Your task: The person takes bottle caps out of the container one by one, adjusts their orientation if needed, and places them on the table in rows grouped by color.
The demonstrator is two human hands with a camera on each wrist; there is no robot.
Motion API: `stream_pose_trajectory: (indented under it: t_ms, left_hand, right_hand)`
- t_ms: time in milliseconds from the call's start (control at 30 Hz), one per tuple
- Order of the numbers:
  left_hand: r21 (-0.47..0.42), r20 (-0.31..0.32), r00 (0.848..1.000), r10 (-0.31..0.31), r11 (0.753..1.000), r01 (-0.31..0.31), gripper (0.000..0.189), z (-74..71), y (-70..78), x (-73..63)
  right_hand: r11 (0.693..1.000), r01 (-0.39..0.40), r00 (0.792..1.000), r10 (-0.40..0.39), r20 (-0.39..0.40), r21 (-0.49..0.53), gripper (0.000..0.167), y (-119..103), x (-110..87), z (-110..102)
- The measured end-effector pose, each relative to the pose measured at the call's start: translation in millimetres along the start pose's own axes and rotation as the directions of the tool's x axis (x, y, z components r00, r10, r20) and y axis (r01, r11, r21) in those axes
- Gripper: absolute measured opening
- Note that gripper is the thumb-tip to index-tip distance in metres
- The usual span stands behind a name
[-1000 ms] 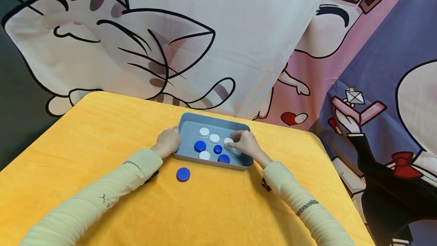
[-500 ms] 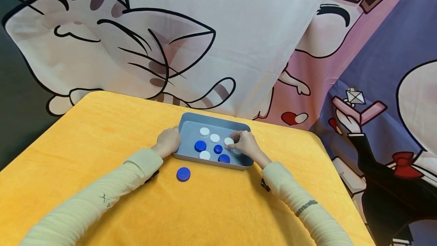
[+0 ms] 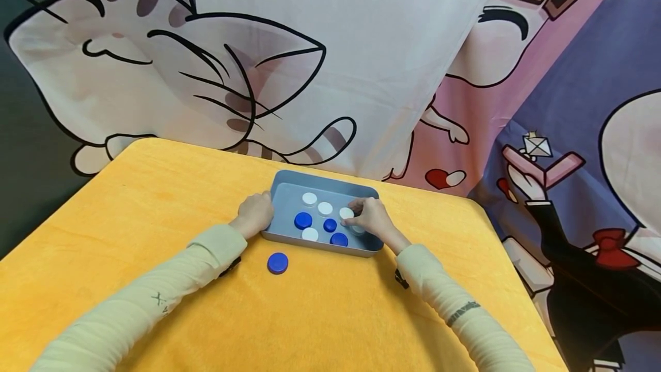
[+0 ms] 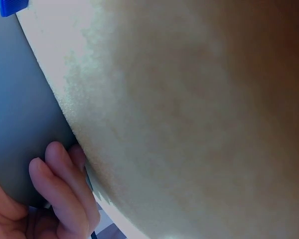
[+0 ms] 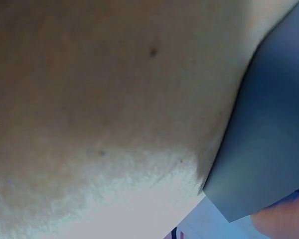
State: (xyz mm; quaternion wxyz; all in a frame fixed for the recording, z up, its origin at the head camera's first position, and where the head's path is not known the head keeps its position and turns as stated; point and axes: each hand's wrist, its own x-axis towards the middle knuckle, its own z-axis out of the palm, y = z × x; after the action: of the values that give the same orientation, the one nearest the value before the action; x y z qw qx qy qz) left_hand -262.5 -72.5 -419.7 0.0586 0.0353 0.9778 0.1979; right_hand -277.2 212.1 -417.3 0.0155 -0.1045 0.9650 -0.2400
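Observation:
A shallow blue-grey tray (image 3: pixel 322 248) stands on the table with several blue and white round caps in it. My left hand (image 3: pixel 254 214) grips the tray's left end; in the left wrist view its curled fingers (image 4: pixel 65 189) lie against the tray wall (image 4: pixel 25 99). Inside the right end, my right hand (image 3: pixel 373 218) pinches a white cap (image 3: pixel 346 213) between thumb and fingers. Another pale cap (image 3: pixel 357 229) is partly hidden under that hand. Near the middle lie a small blue cap (image 3: pixel 330 225) and a larger blue cap (image 3: pixel 303 221). The right wrist view shows mostly tray wall (image 5: pixel 269 124) and a fingertip.
One blue cap (image 3: pixel 277 263) lies outside the tray, on the yellow tablecloth (image 3: pixel 330 314) in front of it. Behind the table's far edge hangs a cloth backdrop (image 3: pixel 361 73) printed with cartoon figures.

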Motion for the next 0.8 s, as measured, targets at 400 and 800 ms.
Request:
stream_pose_trajectory:
  t_ms: [400,800]
  left_hand:
    - [0.006,-0.001,1.0,0.01,1.0,-0.01,0.028,-2.6,1.3,-2.6]
    - [-0.005,-0.001,1.0,0.013,1.0,-0.013,0.03,-1.9,1.1,-2.9]
  right_hand:
    - [1.0,-0.018,1.0,0.018,0.023,-0.011,0.04,-1.2,0.9,-1.2]
    - [1.0,0.012,1.0,-0.012,-0.025,0.009,0.039,-1.0,-2.9,-0.4]
